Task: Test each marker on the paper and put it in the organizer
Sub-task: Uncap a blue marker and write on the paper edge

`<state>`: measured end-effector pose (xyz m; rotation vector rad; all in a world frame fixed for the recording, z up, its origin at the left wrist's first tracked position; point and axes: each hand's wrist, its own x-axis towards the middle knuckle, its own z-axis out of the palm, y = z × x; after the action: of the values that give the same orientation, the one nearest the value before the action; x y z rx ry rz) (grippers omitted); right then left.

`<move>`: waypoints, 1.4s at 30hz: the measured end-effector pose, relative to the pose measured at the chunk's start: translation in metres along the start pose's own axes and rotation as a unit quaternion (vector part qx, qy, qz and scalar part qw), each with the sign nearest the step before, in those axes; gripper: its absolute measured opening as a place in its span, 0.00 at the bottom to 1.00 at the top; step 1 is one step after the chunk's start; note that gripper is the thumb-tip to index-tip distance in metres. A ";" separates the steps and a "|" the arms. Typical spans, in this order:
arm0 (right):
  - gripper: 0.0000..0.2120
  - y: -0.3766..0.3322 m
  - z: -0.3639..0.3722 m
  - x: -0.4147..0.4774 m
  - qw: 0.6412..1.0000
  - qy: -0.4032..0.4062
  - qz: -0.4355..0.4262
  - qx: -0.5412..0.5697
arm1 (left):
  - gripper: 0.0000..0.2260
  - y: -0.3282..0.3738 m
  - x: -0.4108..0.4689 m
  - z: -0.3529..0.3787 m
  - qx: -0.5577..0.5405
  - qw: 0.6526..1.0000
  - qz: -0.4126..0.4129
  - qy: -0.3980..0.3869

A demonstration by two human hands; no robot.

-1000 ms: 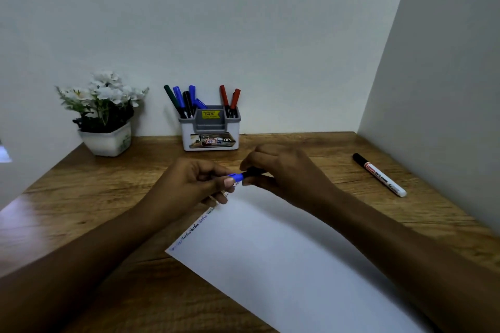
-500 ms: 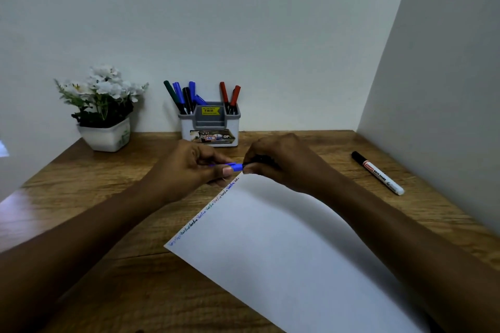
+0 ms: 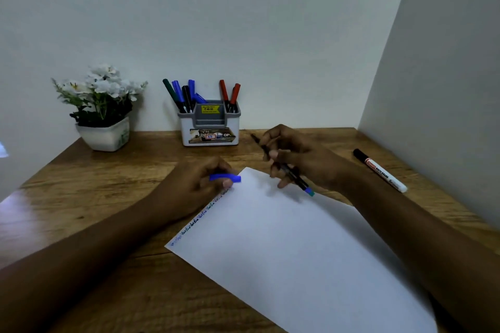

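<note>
Centre of the frame: the left hand (image 3: 198,182) sits low by the paper's upper corner, its grip pinching a blue cap (image 3: 225,178) that pokes out toward the right, just above the sheet's edge. Over to the right of centre, the right hand (image 3: 300,155) has its grip curled round a dark marker (image 3: 300,183). The marker is slanted, its blue end pointing to the lower right just over the paper (image 3: 284,246) and its thin dark end pointing up-left toward the organizer; which end is the nib, I cannot tell. The paper lies at an angle across the lower middle of the wooden tabletop (image 3: 81,186), with a line of blue handwriting (image 3: 201,217) running along its left edge. At the back centre, against the wall, stands the white-and-grey organizer (image 3: 211,130), with green, blue and black markers (image 3: 180,94) bunched in its left compartment and two red markers (image 3: 229,96) in its right one. Far right of the frame, a white-board marker (image 3: 380,170) with a black cap lies flat on the tabletop — well apart from both hands. In the left rear corner there's a white pot of white flowers (image 3: 104,109).
</note>
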<state>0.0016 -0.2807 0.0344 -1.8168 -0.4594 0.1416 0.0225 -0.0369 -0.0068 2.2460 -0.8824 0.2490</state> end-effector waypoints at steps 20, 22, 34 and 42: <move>0.03 0.034 0.018 0.055 0.992 0.055 0.108 0.043 | 0.25 -0.023 0.003 0.015 0.134 0.984 0.051 -0.107; 0.04 0.041 0.019 0.057 0.992 0.064 0.100 0.030 | 0.27 -0.023 0.004 0.016 0.135 0.984 0.054 -0.108; 0.03 0.049 0.023 0.065 0.994 0.065 0.081 -0.024 | 0.29 -0.025 0.004 0.019 0.123 0.985 0.062 -0.105; 0.02 0.046 0.025 0.065 0.994 0.058 0.084 -0.037 | 0.28 -0.026 0.005 0.019 0.129 0.983 0.075 -0.103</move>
<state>0.0635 -0.2443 -0.0074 -1.9244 -0.2315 0.1357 0.0418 -0.0385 -0.0327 2.4800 -1.1919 0.2121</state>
